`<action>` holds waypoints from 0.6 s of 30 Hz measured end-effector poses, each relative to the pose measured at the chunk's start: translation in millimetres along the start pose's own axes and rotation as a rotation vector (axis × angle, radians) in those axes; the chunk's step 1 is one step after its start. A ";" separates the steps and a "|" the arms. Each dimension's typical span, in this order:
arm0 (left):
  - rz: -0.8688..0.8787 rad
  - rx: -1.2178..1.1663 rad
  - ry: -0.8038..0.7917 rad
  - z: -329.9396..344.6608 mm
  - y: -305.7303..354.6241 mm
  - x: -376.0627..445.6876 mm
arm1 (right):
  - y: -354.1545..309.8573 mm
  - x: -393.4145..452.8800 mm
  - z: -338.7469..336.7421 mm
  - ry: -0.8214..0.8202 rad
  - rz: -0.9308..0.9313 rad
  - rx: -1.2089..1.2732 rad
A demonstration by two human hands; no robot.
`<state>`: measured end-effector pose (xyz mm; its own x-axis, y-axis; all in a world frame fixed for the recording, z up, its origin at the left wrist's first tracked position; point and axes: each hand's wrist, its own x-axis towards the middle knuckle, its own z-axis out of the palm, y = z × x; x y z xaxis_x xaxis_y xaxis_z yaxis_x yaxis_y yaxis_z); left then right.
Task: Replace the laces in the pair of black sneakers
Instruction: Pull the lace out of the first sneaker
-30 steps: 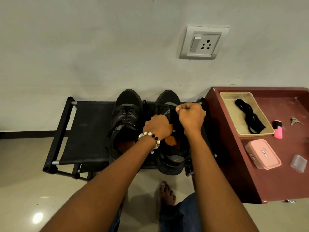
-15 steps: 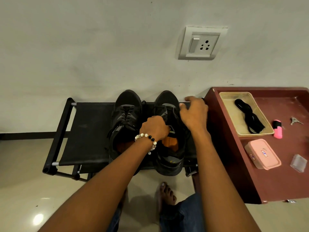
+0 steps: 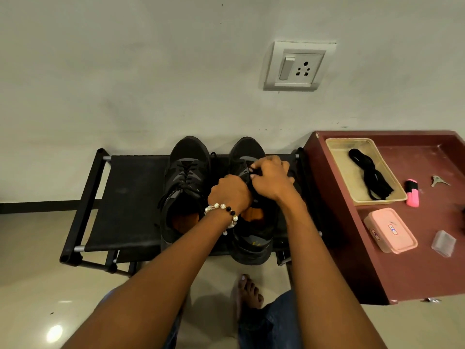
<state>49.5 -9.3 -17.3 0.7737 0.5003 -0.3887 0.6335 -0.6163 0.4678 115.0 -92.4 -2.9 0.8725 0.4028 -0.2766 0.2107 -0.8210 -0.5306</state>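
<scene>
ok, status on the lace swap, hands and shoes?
Left hand and right hand both curled at the right sneaker, right grip pinching its lace. Left sneaker still laced. Spare laces in the tray. Nothing in the way.

Two sneakers stand side by side on a rack (image 3: 130, 197) against the wall, the left sneaker (image 3: 185, 187) beside the right sneaker (image 3: 251, 238). Both hands, left hand (image 3: 230, 193) and right hand (image 3: 270, 180), are over the right sneaker. Right of the rack stands a surface (image 3: 402, 278); on it a tray (image 3: 334, 149) holds laces (image 3: 370, 177), with a box (image 3: 391, 230) nearer the person.
</scene>
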 end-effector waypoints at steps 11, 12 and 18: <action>-0.033 0.025 0.019 5.4 3.7 0.6 | -21.6 -25.9 -62.3 0.302 -0.276 1.627; -0.039 0.020 0.018 5.6 3.9 0.5 | -22.3 -27.1 -68.9 0.335 -0.361 1.672; -0.030 0.006 0.015 4.1 3.5 -1.6 | -21.7 -19.3 -52.3 0.420 -0.419 0.948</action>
<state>50.4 -14.7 -18.3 0.7543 0.5275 -0.3910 0.6566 -0.6042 0.4514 116.7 -103.5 55.8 0.9286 0.2598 0.2649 0.2583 0.0599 -0.9642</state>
